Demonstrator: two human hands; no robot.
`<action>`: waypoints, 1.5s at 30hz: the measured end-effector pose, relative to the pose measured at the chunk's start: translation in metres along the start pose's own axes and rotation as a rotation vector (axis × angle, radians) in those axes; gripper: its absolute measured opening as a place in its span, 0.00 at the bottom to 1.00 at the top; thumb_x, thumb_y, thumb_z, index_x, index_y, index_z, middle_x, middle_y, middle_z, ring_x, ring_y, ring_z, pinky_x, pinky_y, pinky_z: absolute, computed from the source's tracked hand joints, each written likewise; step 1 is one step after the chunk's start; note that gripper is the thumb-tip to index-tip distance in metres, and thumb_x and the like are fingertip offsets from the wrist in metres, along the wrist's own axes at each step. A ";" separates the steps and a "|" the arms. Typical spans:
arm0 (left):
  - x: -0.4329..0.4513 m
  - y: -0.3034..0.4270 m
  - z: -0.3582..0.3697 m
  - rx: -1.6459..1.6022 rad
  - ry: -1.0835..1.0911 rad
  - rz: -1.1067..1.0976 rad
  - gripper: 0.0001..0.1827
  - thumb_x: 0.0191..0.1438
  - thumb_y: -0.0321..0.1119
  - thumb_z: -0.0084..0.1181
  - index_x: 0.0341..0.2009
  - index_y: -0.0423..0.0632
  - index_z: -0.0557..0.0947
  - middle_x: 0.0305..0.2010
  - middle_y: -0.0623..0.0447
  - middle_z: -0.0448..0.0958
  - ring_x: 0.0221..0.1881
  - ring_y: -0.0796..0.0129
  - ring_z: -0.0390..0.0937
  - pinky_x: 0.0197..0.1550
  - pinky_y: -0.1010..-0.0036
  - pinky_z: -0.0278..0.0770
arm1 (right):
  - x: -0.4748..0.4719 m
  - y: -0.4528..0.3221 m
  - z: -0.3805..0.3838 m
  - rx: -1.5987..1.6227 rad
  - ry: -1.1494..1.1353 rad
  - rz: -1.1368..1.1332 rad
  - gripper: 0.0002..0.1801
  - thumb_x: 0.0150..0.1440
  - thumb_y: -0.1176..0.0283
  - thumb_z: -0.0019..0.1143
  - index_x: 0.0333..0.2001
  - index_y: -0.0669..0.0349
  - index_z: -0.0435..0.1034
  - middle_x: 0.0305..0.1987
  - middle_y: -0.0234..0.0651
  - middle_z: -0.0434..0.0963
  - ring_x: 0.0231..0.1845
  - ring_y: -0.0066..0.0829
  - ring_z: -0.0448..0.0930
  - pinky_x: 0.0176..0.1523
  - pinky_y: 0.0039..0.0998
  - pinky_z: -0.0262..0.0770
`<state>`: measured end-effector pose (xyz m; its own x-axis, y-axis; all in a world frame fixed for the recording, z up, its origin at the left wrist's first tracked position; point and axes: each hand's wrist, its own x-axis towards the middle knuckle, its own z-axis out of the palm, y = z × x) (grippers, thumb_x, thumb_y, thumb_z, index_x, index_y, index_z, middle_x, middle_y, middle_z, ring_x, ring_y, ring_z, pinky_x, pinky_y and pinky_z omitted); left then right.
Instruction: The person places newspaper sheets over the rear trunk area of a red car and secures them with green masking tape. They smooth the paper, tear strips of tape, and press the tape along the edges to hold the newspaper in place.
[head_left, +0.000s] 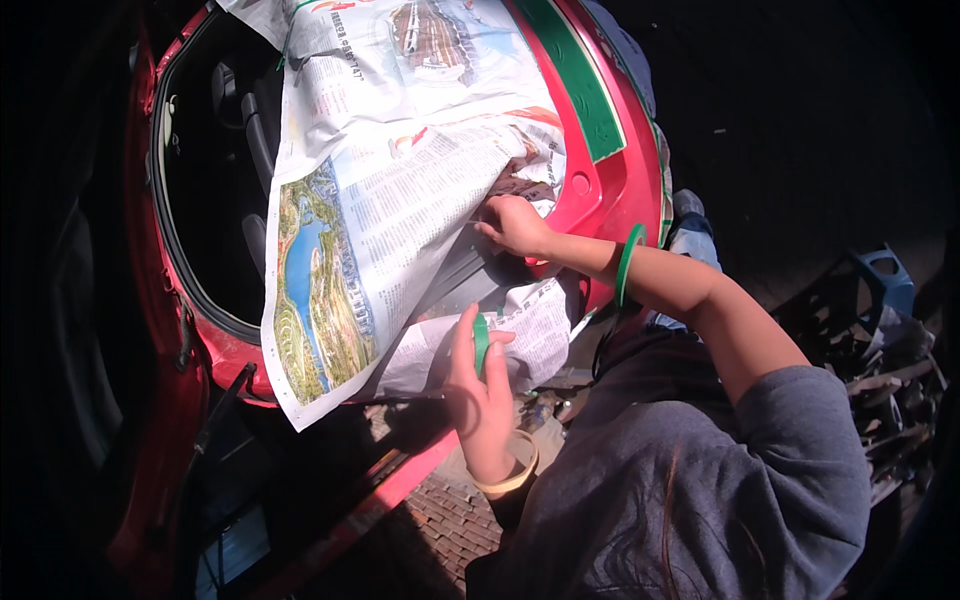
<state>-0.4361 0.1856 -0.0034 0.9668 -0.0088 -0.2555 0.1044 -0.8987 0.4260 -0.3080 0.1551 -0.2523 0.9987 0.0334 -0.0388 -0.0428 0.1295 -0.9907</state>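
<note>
My right hand (517, 226) is at the loose edge of a large newspaper sheet (405, 217), its fingertips curled in on the paper. A roll of green masking tape (631, 265) hangs around my right forearm. Below it, my left hand (481, 401) is raised with green tape (481, 343) between its fingers; a yellowish tape roll (517, 484) circles that wrist. The newspaper partly covers the rear of a red car body (634, 172). A dark grey panel (472, 274) shows under the sheet's edge, with another newspaper piece (540, 330) beside it. Green tape (574, 82) covers a strip of the red panel.
At left, the car's opening (210, 165) has a black rubber seal and dark interior parts. A black strut (229, 397) stands by its lower edge. A blue plastic stool (885, 277) and a scrap pile (900, 405) are at the right. Brick paving (457, 529) shows below.
</note>
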 end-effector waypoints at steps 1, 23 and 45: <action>0.000 0.000 0.001 -0.009 -0.002 0.013 0.23 0.64 0.27 0.46 0.63 0.42 0.69 0.37 0.51 0.82 0.39 0.70 0.75 0.47 0.74 0.71 | 0.000 0.001 -0.002 -0.012 -0.007 -0.025 0.10 0.53 0.69 0.63 0.30 0.65 0.72 0.29 0.50 0.77 0.35 0.52 0.78 0.41 0.44 0.73; 0.068 -0.050 -0.003 0.458 0.474 0.083 0.29 0.49 0.42 0.69 0.51 0.38 0.79 0.52 0.39 0.79 0.52 0.44 0.76 0.53 0.58 0.72 | -0.018 0.022 -0.040 0.184 -0.302 -0.333 0.06 0.55 0.74 0.58 0.33 0.62 0.68 0.34 0.37 0.70 0.40 0.35 0.73 0.49 0.32 0.69; 0.051 -0.033 0.033 0.090 0.498 -0.232 0.14 0.60 0.35 0.54 0.42 0.35 0.81 0.28 0.50 0.81 0.27 0.69 0.77 0.35 0.72 0.73 | -0.005 0.043 -0.050 0.170 -0.551 -0.405 0.05 0.54 0.72 0.53 0.28 0.60 0.70 0.28 0.33 0.75 0.35 0.31 0.74 0.43 0.31 0.71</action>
<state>-0.3978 0.2004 -0.0591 0.9165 0.3827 0.1168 0.3286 -0.8865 0.3258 -0.3131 0.1110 -0.3014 0.7793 0.4410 0.4453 0.2807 0.3896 -0.8772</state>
